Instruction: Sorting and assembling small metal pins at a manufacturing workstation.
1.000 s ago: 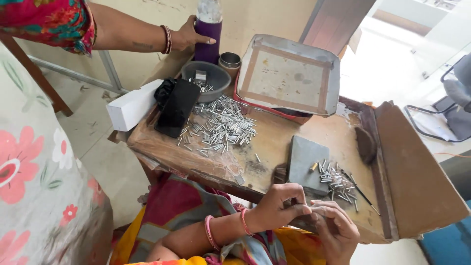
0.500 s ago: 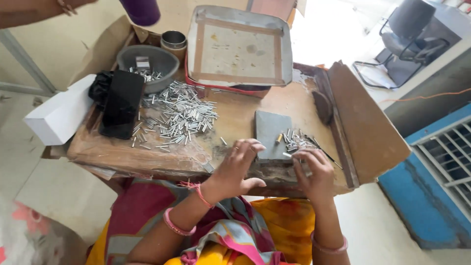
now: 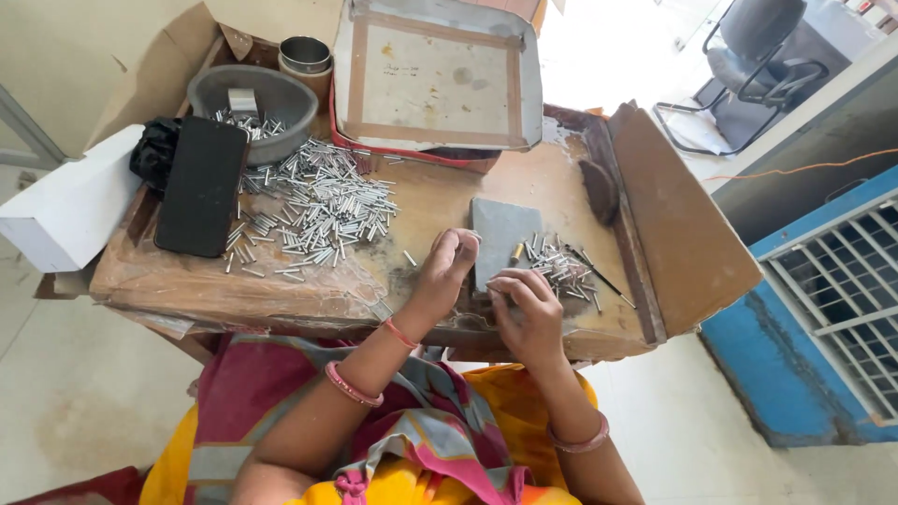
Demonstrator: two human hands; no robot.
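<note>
Grey slab (image 3: 500, 241): we see it between curled left hand (image 3: 447, 271) and pinching right hand (image 3: 526, 307), pins (image 3: 559, 266) right of it; pinched item too small to tell

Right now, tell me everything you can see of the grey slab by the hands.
The grey slab is a flat, roughly square piece that looks like stone or slate, matt and plain. It lies flat on the worn wooden board. The left hand rests at its left edge, the right hand at its near edge. Small metal pins lie along its right side.
</note>
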